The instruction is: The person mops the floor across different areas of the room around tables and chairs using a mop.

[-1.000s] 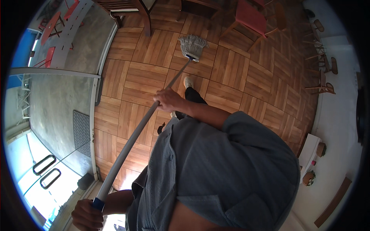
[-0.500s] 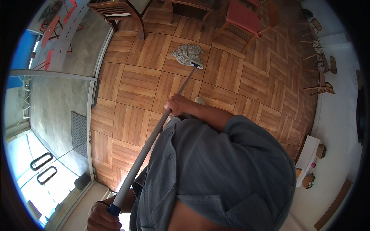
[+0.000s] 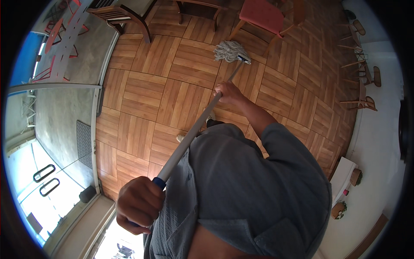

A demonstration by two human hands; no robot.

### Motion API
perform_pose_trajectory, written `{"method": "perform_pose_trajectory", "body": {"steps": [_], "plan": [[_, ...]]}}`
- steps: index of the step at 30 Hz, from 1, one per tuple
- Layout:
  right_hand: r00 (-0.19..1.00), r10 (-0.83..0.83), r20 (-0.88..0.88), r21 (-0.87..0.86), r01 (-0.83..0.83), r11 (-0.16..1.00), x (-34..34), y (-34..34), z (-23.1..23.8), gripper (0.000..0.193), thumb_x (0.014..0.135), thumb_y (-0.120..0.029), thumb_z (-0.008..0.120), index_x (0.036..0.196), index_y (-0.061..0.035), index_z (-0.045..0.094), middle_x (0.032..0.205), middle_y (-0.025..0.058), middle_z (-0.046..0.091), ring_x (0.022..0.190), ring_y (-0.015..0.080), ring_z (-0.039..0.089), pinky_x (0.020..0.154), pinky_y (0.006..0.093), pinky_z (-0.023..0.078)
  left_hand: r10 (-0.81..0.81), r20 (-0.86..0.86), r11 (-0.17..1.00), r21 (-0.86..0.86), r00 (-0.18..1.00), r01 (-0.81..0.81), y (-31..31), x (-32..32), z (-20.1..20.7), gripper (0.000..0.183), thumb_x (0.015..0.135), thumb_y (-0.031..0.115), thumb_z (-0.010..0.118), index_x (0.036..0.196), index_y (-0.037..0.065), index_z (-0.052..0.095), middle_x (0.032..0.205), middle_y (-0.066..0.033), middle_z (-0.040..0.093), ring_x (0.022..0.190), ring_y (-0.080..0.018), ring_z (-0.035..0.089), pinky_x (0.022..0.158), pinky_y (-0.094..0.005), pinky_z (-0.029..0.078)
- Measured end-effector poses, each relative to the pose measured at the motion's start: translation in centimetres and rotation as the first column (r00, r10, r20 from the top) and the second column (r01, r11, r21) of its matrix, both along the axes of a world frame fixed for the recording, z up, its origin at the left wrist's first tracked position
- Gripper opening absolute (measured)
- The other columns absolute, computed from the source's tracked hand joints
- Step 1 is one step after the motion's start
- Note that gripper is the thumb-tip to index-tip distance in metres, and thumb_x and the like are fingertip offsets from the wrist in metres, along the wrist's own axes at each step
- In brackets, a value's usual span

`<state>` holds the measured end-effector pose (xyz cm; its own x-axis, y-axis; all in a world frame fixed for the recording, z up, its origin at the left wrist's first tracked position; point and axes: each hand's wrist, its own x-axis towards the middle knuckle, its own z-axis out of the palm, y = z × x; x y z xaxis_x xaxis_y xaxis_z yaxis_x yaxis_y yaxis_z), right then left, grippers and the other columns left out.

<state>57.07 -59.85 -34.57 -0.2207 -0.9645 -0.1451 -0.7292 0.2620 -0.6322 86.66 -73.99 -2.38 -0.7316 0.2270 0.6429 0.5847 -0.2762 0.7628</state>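
A mop [image 3: 185, 140] slants across the view, its grey pole running from the lower left up to the strands. My left hand [image 3: 140, 203] is closed round the blue-tipped upper end of the pole, close to my body. Farther down the pole, my right hand [image 3: 230, 93] grips it with the arm stretched forward. The grey string mop head [image 3: 227, 52] lies on the wood-patterned floor [image 3: 185, 103], just short of a chair with a red seat [image 3: 261, 16].
A dark wooden chair [image 3: 125, 17] and a low wooden table [image 3: 200, 8] stand ahead. Glass panels and a door with black handles [image 3: 44, 173] are on the left. More wooden chairs [image 3: 361, 99] line the right wall, near a white shelf [image 3: 343, 175] with potted plants.
The mop head has slid to the right and farther away, toward the red-seated chair. Both hands have moved forward and right with the pole, keeping their hold.
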Motion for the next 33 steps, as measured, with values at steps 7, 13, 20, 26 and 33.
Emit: {"method": "perform_pose_trajectory", "body": {"steps": [7, 13, 20, 26, 33], "plan": [[0.992, -0.129, -0.005, -0.059, 0.128, 0.99, 2.9, 4.9, 0.6, 0.017, 0.072, -0.015, 0.065, 0.062, -0.0061, 0.054, 0.07, 0.0087, 0.056, 0.079, 0.0284, 0.057, 0.074, 0.0427, 0.039, -0.086, 0.034, 0.993, -0.081, 0.996, 0.088, 4.7, 1.4, 0.5, 0.028, 0.071, 0.013, 0.055, 0.048, 0.01, 0.04, 0.046, -0.0037, 0.042, 0.038, -0.0176, 0.044, 0.041, -0.03, 0.032], [1.0, 0.001, 0.011, -0.224, 0.001, 0.975, 10.3, 5.3, -0.8, 0.03, 0.075, -0.02, 0.067, 0.059, -0.0052, 0.047, 0.065, 0.01, 0.051, 0.071, 0.0301, 0.055, 0.068, 0.0427, 0.039, 0.158, 0.044, 0.981, -0.123, 0.986, -0.152, 9.2, 10.8, 2.4, 0.023, 0.071, 0.009, 0.052, 0.049, 0.007, 0.047, 0.047, -0.0051, 0.049, 0.038, -0.0139, 0.048, 0.039, -0.0287, 0.036], [0.966, 0.223, 0.131, -0.368, -0.161, 0.916, 19.7, 7.2, -0.2, 0.027, 0.071, -0.019, 0.065, 0.06, -0.0058, 0.045, 0.064, 0.0099, 0.05, 0.07, 0.0312, 0.054, 0.064, 0.0427, 0.039, 0.504, -0.122, 0.864, 0.094, 0.855, -0.495, 18.2, 20.2, 2.4, 0.036, 0.073, 0.017, 0.069, 0.043, 0.013, 0.049, 0.04, 0.0009, 0.05, 0.032, -0.0093, 0.047, 0.036, -0.0227, 0.04], [0.911, 0.389, 0.137, -0.399, -0.308, 0.863, 24.2, 10.5, 3.6, 0.028, 0.075, -0.023, 0.063, 0.06, -0.0066, 0.045, 0.061, 0.0095, 0.05, 0.064, 0.031, 0.054, 0.063, 0.0413, 0.041, 0.653, -0.115, 0.755, 0.177, 0.749, -0.631, 23.0, 23.3, 1.2, 0.038, 0.075, 0.016, 0.069, 0.044, 0.009, 0.049, 0.04, -0.0007, 0.048, 0.031, -0.0106, 0.046, 0.035, -0.0218, 0.039], [0.878, 0.464, 0.12, -0.411, -0.382, 0.828, 24.2, 11.8, 6.2, 0.036, 0.082, -0.024, 0.062, 0.056, -0.0066, 0.046, 0.053, 0.0099, 0.047, 0.057, 0.0315, 0.053, 0.06, 0.041, 0.042, 0.619, -0.185, 0.781, 0.244, 0.763, -0.574, 25.7, 20.7, 0.7, 0.035, 0.073, 0.013, 0.069, 0.044, 0.011, 0.05, 0.04, 0.0024, 0.049, 0.031, -0.0076, 0.045, 0.035, -0.0199, 0.035]]}}
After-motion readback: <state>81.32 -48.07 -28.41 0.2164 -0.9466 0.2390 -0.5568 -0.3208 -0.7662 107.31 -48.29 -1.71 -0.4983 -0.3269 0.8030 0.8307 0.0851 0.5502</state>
